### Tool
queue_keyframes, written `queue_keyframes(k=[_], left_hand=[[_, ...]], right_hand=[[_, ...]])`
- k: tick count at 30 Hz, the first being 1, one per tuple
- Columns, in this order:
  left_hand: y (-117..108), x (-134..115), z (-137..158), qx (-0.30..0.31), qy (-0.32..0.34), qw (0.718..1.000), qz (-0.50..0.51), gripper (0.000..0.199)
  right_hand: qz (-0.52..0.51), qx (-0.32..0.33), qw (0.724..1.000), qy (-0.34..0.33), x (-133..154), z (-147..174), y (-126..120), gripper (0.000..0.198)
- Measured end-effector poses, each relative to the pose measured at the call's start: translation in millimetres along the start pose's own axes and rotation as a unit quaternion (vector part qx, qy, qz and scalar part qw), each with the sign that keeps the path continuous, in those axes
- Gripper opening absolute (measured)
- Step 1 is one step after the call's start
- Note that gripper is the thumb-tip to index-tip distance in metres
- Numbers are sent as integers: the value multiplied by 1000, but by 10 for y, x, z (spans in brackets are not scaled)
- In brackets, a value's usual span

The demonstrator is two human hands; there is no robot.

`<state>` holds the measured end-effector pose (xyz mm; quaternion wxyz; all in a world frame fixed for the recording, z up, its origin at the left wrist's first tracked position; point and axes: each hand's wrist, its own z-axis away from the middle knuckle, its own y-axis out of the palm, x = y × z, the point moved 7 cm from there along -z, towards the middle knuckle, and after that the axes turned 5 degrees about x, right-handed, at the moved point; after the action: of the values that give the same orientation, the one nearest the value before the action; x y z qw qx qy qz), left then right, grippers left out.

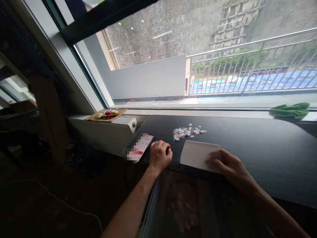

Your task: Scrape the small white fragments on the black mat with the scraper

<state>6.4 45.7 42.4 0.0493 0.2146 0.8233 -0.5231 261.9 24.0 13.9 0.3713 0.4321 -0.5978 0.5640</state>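
Observation:
My right hand (229, 164) grips a white, flat rectangular card (196, 152) by its right edge, thumb on the near face. The card has a small hole in its upper left corner and is held tilted at the near edge of the black table (250, 145). Beyond it lies a loose pile of small whitish paper-like pieces (184, 133). My left hand (160, 154) rests at the table's near left edge with its fingers curled in; whatever might be inside is hidden. Just left of it lies a phone (142, 147) with a lit screen, partly blurred out.
A green cloth (291, 110) lies on the sill at the far right. Left of the table, a piece of cardboard (106, 115) with colourful small items sits by a white radiator (126, 124). A white cable (61, 201) runs across the dark floor. A large window stands behind.

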Motion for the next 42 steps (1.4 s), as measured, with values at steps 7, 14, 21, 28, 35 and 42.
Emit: queue_keyframes(k=[7, 14, 21, 28, 35, 42], left_hand=[[23, 41, -45, 18, -27, 999, -28, 12], [8, 37, -64, 22, -37, 999, -25, 12], [4, 39, -59, 23, -42, 999, -24, 13], [5, 28, -50, 20, -39, 999, -30, 13], [17, 19, -55, 30, -38, 998, -34, 14], [32, 21, -58, 30, -36, 998, -33, 15]], right_hand=[[-23, -2, 1000, -21, 132, -42, 14, 23], [-26, 27, 999, -35, 175, -24, 74, 22], [-48, 55, 996, -43, 201, -1, 96, 24], [-82, 17, 995, -54, 113, -82, 48, 24], [7, -88, 994, -70, 212, -508, 65, 29], [70, -78, 991, -82, 469, -677, 180, 20]])
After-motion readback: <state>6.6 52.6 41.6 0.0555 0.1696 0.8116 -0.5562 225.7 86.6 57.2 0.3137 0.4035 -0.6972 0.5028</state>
